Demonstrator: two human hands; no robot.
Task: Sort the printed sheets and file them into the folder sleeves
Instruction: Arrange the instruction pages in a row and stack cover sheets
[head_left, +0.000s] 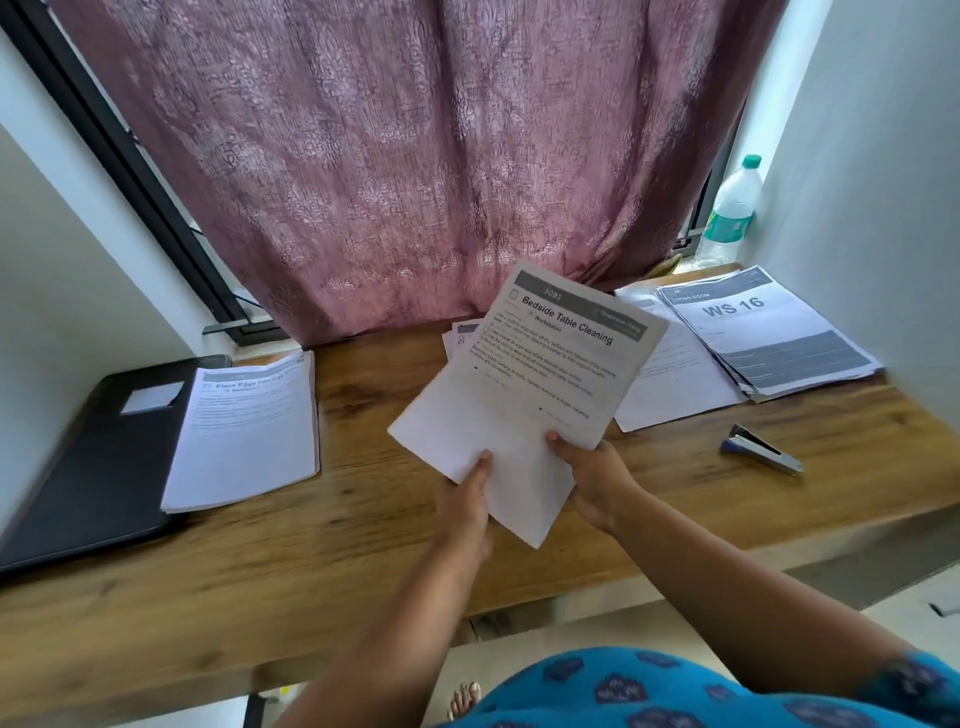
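Wooden desk (363, 519), sheets (524, 395) gripped between hands (530, 493)

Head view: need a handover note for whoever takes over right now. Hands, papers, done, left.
Left hand and right hand: both hold the "Bedside Table Cleaning" sheets above the wooden desk.
Black folder lies closed at far left, with the "Place Eggs" stack partly on it.
"WS 16" stack sits far right; stapler in front of it.
Done: some sheets sorted into piles.
Left: place the held sheets, then file everything into the sleeves.
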